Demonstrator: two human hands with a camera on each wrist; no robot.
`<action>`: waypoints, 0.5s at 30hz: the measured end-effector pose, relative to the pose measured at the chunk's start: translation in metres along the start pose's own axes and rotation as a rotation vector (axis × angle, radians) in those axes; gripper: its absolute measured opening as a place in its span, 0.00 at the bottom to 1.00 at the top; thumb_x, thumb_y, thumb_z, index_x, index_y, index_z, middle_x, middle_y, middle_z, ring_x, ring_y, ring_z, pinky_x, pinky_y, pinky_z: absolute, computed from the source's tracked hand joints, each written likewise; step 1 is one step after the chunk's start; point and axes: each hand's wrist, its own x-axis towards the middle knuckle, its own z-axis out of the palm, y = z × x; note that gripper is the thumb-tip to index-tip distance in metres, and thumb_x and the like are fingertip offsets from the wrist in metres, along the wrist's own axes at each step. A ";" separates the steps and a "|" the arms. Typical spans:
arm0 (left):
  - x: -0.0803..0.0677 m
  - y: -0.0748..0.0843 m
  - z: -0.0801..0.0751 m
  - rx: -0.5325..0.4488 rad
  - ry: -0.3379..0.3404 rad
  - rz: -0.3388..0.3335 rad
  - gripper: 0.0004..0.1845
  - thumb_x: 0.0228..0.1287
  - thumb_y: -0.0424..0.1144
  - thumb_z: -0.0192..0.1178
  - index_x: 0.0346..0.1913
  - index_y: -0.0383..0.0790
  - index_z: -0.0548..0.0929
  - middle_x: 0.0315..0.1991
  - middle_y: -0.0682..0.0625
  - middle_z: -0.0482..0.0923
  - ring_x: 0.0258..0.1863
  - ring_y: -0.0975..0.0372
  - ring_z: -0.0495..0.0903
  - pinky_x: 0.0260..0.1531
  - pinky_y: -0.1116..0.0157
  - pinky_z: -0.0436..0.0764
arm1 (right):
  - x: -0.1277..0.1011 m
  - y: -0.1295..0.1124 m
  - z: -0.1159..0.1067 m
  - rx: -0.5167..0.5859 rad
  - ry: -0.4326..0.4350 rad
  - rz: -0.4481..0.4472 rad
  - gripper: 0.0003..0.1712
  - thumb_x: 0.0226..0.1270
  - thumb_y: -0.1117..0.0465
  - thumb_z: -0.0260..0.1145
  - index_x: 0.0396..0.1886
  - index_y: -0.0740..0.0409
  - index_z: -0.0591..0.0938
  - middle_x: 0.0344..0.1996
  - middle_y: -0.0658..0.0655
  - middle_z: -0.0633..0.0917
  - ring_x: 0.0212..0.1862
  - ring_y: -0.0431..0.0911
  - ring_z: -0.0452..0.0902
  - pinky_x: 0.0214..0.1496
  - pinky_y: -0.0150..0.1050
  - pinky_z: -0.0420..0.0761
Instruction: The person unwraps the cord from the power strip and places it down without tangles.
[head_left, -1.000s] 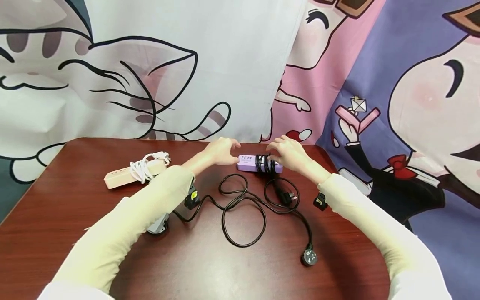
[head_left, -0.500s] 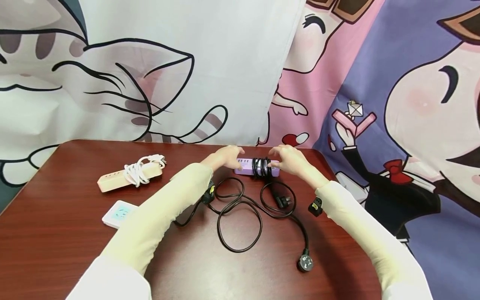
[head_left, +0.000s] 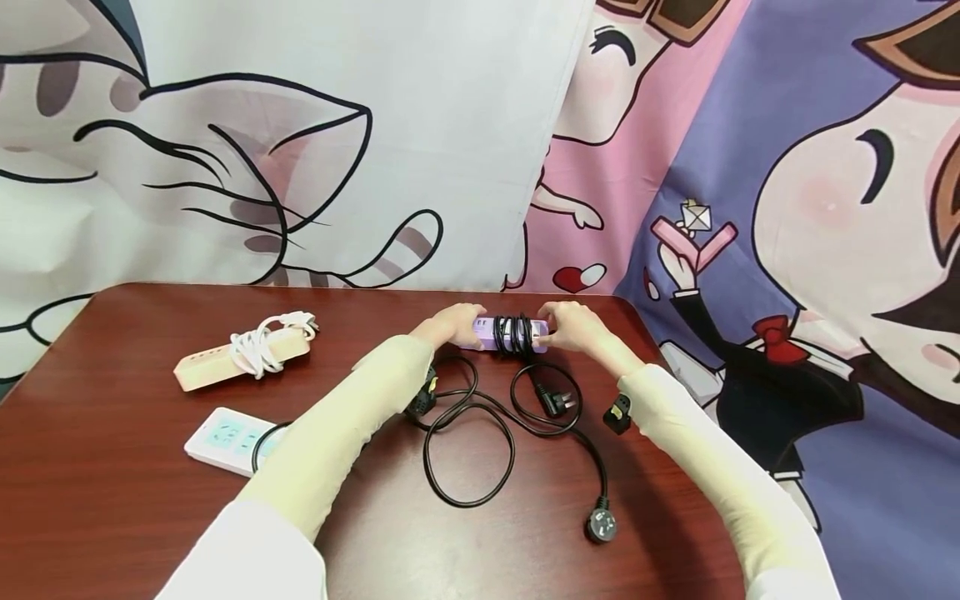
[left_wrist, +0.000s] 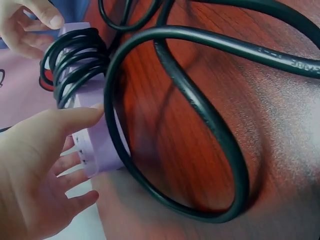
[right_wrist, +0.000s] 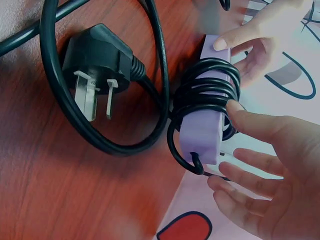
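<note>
Left hand (head_left: 452,327): fingers spread loosely, thumb laid against one end of the purple power strip (head_left: 508,334).
Right hand (head_left: 572,327): the opposite end was held, thumb on the black cord (right_wrist: 205,95) wound around it.
Strip: between both hands.
</note>
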 end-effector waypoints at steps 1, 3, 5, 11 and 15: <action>0.000 -0.002 0.002 0.005 0.004 0.004 0.40 0.57 0.44 0.66 0.70 0.36 0.63 0.68 0.41 0.66 0.68 0.52 0.66 0.65 0.58 0.66 | 0.001 -0.001 0.001 0.006 -0.003 0.000 0.30 0.51 0.49 0.75 0.52 0.59 0.81 0.40 0.60 0.86 0.42 0.55 0.82 0.47 0.52 0.78; 0.000 -0.004 0.005 0.013 0.015 0.011 0.38 0.57 0.44 0.66 0.69 0.37 0.65 0.66 0.41 0.69 0.64 0.53 0.69 0.63 0.58 0.67 | 0.003 -0.003 0.004 0.020 -0.003 -0.003 0.29 0.51 0.52 0.75 0.52 0.60 0.81 0.40 0.60 0.86 0.42 0.54 0.82 0.47 0.51 0.78; 0.000 -0.006 0.007 0.006 0.041 0.024 0.36 0.56 0.43 0.66 0.67 0.38 0.68 0.63 0.41 0.73 0.60 0.54 0.72 0.60 0.59 0.70 | 0.005 -0.004 0.006 0.043 0.001 0.000 0.28 0.52 0.54 0.75 0.52 0.60 0.81 0.39 0.60 0.85 0.40 0.53 0.81 0.46 0.50 0.78; 0.000 -0.005 0.010 -0.025 0.059 0.027 0.32 0.57 0.42 0.67 0.63 0.36 0.70 0.57 0.41 0.76 0.55 0.54 0.74 0.58 0.60 0.70 | 0.010 -0.004 0.007 0.083 -0.004 -0.013 0.28 0.51 0.58 0.76 0.52 0.62 0.80 0.38 0.62 0.84 0.38 0.51 0.78 0.47 0.50 0.76; -0.001 -0.004 0.011 -0.034 0.043 0.010 0.33 0.58 0.43 0.67 0.64 0.35 0.68 0.56 0.41 0.76 0.55 0.54 0.75 0.59 0.60 0.70 | 0.011 -0.003 0.008 0.079 0.004 -0.020 0.28 0.50 0.59 0.76 0.52 0.62 0.80 0.39 0.62 0.84 0.41 0.53 0.78 0.50 0.52 0.75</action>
